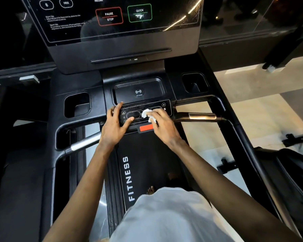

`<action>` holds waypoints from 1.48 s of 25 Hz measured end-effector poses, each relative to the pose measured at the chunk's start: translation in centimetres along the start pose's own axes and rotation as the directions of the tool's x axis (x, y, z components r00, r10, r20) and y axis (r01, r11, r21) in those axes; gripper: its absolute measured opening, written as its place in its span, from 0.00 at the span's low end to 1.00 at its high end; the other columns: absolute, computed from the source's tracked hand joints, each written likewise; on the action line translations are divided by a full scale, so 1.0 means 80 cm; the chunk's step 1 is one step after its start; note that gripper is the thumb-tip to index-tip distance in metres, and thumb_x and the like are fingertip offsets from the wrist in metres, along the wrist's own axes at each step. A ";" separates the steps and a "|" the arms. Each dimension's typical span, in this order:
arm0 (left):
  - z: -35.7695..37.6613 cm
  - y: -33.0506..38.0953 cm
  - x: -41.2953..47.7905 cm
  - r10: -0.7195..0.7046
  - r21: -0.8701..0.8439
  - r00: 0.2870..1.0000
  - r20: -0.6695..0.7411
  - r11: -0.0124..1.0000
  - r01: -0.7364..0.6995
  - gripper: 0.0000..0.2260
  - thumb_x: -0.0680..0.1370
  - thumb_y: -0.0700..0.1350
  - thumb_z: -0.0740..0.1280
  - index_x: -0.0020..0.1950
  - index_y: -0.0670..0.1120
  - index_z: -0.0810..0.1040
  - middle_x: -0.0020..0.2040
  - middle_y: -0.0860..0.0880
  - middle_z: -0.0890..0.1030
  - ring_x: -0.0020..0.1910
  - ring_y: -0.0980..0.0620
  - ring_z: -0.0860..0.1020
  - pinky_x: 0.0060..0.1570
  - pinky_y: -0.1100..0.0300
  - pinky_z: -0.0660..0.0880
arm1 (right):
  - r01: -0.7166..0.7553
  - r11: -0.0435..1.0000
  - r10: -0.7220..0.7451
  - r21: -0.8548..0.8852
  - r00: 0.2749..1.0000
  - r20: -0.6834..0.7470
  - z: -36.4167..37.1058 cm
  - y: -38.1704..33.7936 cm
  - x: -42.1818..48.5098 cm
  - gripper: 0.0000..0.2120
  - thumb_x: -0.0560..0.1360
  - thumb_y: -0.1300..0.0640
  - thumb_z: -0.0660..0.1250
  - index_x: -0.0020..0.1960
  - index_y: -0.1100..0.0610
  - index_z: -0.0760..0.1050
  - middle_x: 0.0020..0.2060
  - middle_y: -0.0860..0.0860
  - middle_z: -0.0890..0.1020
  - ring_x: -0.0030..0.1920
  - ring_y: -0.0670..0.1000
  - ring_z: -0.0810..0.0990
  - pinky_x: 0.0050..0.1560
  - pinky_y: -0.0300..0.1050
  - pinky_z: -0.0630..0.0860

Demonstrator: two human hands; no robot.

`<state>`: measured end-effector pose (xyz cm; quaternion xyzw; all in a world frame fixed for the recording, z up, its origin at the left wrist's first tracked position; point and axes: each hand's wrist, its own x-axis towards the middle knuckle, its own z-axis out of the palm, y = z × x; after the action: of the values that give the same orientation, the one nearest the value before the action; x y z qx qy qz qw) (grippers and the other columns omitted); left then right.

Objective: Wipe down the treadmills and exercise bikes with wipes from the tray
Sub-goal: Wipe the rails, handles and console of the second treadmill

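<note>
Treadmill [80,82] seen from above by the person standing on its belt [147,159], facing the console. A crumpled white wipe [147,114] was pressed on the small glossy control panel [145,110] at the console's near edge, just above a red safety tab [146,128]. The right hand [163,126] held the wipe, fingers curled over it and bunching it against the middle of the panel, probably so that a thick wad rubbed the buttons instead of sliding flat. The left hand [115,125] was spread and held nothing. Its thumb lay on the panel's face and its fingers reached over the panel's left end, apparently to steady the person while the other hand scrubbed. Behind the panel sat a shallow charging tray [138,92], with a cup holder [77,104] on either side. Above them rose the large dark screen [112,25], showing pause and quick-start boxes. The tray of wipes was out of view.
</note>
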<state>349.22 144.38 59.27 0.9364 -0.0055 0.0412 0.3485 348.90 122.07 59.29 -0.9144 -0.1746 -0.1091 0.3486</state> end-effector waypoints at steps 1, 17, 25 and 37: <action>-0.003 -0.002 -0.006 -0.025 -0.003 1.000 0.017 1.000 0.025 0.34 0.78 0.66 0.64 0.80 0.59 0.54 0.74 0.50 0.69 0.67 0.46 0.75 0.59 0.43 0.77 | 0.031 0.999 -0.031 0.005 0.999 0.027 0.004 0.000 -0.003 0.14 0.80 0.64 0.65 0.64 0.57 0.78 0.58 0.50 0.76 0.60 0.48 0.76 0.63 0.44 0.76; 0.008 -0.049 -0.051 -0.058 0.400 0.998 0.036 0.915 0.038 0.34 0.79 0.71 0.50 0.70 0.46 0.71 0.63 0.46 0.76 0.64 0.43 0.71 0.70 0.46 0.62 | -0.040 0.985 0.033 -0.165 0.999 -0.043 0.002 0.014 -0.021 0.22 0.82 0.56 0.62 0.76 0.56 0.68 0.75 0.51 0.69 0.76 0.52 0.63 0.75 0.52 0.64; 0.000 -0.053 -0.047 -0.071 0.328 0.993 0.096 0.944 0.036 0.34 0.78 0.70 0.55 0.73 0.48 0.70 0.65 0.45 0.75 0.66 0.43 0.70 0.72 0.47 0.59 | -0.090 0.987 0.104 -0.134 0.989 0.105 0.030 -0.010 -0.037 0.34 0.84 0.48 0.57 0.81 0.61 0.47 0.81 0.56 0.48 0.81 0.51 0.43 0.81 0.50 0.47; -0.033 -0.081 -0.033 -0.008 0.331 0.961 0.276 0.940 -0.087 0.28 0.81 0.64 0.58 0.77 0.52 0.65 0.69 0.42 0.74 0.69 0.42 0.70 0.67 0.42 0.64 | -0.129 0.978 0.134 -0.166 0.991 0.020 0.056 -0.042 -0.031 0.31 0.83 0.51 0.59 0.81 0.57 0.52 0.81 0.51 0.53 0.81 0.48 0.47 0.80 0.53 0.53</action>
<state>346.67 151.01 56.81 0.9788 -0.0655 -0.0809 0.1766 345.68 126.83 57.24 -0.9511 -0.1097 -0.0859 0.2757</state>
